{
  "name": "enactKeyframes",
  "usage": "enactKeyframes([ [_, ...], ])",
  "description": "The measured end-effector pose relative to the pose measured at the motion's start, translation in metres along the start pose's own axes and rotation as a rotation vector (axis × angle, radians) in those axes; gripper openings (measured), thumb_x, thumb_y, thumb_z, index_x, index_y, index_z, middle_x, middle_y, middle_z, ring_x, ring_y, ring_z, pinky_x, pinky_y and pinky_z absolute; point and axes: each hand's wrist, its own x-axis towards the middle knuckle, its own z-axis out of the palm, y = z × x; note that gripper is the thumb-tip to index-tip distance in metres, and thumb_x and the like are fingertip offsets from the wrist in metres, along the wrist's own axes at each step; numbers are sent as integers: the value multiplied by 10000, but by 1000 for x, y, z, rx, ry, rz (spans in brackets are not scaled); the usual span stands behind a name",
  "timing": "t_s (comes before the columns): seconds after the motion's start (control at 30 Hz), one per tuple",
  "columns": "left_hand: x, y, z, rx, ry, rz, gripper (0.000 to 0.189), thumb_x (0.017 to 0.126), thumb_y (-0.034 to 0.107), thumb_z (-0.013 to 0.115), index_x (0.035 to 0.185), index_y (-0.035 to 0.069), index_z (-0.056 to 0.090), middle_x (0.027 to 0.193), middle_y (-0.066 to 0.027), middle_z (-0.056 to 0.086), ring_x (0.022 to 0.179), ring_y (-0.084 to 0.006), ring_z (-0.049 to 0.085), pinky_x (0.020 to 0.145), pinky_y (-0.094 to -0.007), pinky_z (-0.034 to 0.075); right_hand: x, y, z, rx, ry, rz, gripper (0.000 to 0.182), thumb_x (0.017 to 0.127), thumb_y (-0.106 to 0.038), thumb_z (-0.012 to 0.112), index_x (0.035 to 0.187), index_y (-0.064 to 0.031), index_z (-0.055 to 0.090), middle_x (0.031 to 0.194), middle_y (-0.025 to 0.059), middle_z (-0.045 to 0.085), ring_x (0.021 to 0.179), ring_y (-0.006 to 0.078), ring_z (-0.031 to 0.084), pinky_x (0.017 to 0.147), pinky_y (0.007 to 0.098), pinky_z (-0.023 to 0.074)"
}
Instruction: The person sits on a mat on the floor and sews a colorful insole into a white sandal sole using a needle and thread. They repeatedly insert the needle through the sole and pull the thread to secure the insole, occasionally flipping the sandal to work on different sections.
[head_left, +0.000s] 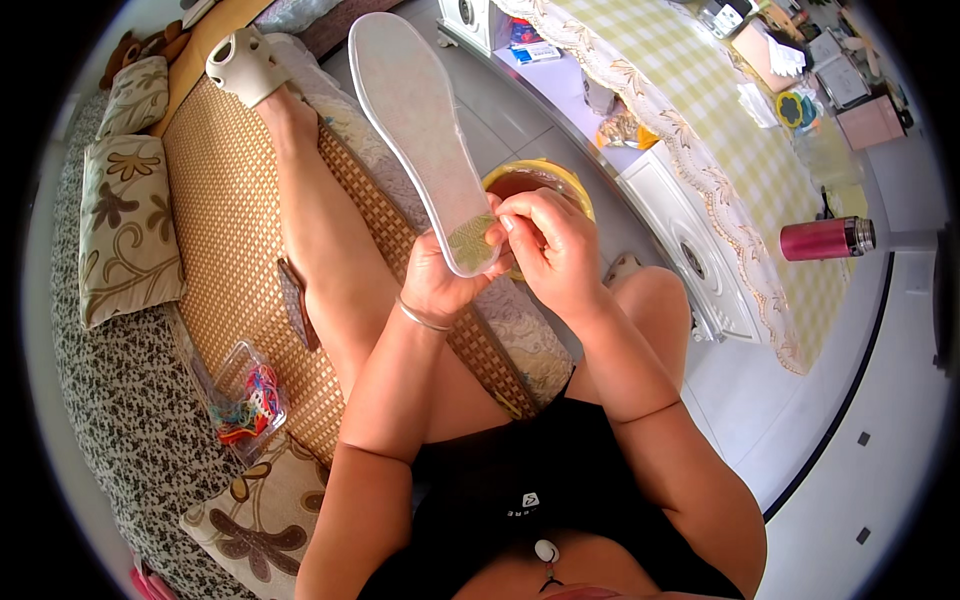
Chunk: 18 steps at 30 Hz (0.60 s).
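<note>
A pale shoe insole (420, 127) points away from me, toe end up, with a white bound edge. Green-gold stitching (474, 244) covers part of its heel. My left hand (439, 277) grips the heel from below and wears a silver bangle (424, 315) at the wrist. At the heel's right edge, my right hand (555, 247) has thumb and forefinger pinched together, touching or very close to the insole. Anything between those fingertips is too small to make out.
Left of my outstretched leg, a clear plastic box (251, 405) of colored threads sits on the woven mat (225, 210). A dark patterned case (298, 304) lies beside the leg. Below my hands stands a yellow-rimmed bin (577, 187). A pink flask (825, 238) lies on the checked tablecloth (675, 75).
</note>
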Motion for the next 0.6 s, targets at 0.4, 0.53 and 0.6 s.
enactKeyframes([
  [0.4,0,0,-2,8,-34,-2,393,881,320,568,1166,49,556,893,-64,574,833,-151,542,618,-288,412,-2,2,2,75,9,67,91,821,66,604,879,-5,604,859,136,685,709,248,659,622,307,520],
  [0.53,1,-1,-4,-8,-57,-2,397,883,324,559,1170,49,555,894,-68,576,839,-154,544,617,-292,414,-1,2,1,67,4,54,90,819,68,603,874,-4,605,868,139,686,715,250,659,621,311,520],
  [0.6,0,-2,-4,-17,-60,1,400,886,326,554,1176,50,551,891,-70,578,839,-157,545,619,-295,415,0,1,1,56,-2,49,93,816,70,603,874,-4,606,870,141,685,718,253,659,623,311,519],
])
